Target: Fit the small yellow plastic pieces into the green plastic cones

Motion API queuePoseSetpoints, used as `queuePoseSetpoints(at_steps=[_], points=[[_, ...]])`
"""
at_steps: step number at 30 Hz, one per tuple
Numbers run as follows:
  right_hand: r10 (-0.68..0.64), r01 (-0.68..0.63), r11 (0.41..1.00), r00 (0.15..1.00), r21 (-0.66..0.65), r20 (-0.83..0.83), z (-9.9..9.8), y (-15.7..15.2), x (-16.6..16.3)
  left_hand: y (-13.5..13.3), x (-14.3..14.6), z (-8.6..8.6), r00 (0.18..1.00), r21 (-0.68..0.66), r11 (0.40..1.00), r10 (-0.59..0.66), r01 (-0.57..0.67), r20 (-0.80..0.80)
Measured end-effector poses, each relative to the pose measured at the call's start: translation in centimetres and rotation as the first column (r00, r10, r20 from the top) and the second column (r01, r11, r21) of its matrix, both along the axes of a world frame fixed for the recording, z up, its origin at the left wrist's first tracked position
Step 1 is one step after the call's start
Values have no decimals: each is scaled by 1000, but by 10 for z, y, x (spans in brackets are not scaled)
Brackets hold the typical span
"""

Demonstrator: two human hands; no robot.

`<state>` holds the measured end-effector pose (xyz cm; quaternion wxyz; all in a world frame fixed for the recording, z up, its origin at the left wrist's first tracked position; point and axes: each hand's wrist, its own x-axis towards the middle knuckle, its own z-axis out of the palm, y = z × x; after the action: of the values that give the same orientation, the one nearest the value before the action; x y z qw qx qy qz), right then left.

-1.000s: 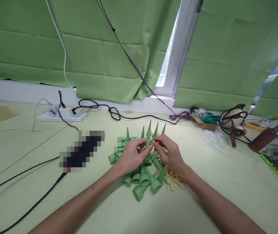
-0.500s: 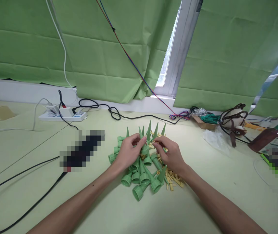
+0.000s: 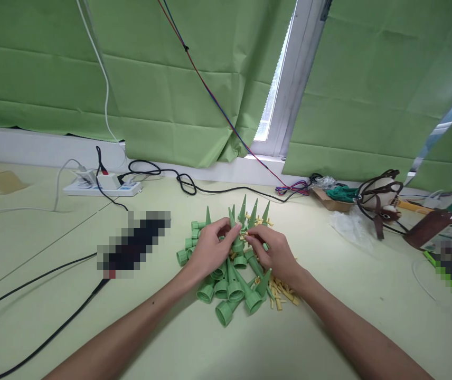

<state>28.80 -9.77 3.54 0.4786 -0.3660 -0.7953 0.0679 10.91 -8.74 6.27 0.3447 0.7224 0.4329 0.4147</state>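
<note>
A heap of green cone-shaped spikes (image 3: 229, 287) lies on the pale green table (image 3: 170, 343), with small yellow plastic pieces (image 3: 281, 293) scattered at its right. Several spikes (image 3: 254, 212) stand upright at the back. My left hand (image 3: 210, 250) is closed round one green spike (image 3: 237, 241), tip up, just above the heap. My right hand (image 3: 271, 253) pinches a small yellow piece (image 3: 244, 237) against the side of that spike.
A white power strip (image 3: 101, 186) with plugs sits at the back left; black cables (image 3: 44, 316) run across the table. A brown-strapped object (image 3: 380, 198), a plastic bag (image 3: 348, 224) and clutter lie at the right. Green curtains (image 3: 170, 79) hang behind.
My left hand has turned the green spike upright and lowered it toward the heap. My right hand has brought its yellow piece in against the spike.
</note>
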Motion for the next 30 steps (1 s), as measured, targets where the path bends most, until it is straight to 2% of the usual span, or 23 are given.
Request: queuePoseSetpoints(at_steps=[18, 30], points=[[-15, 14, 999, 1000, -38, -4, -2, -1, -1, -3, 1, 1, 998, 78, 997, 28, -24, -49], [-67, 65, 992, 997, -111, -22, 0, -2, -2, -8, 1, 2, 990, 178, 983, -10, 35, -138]])
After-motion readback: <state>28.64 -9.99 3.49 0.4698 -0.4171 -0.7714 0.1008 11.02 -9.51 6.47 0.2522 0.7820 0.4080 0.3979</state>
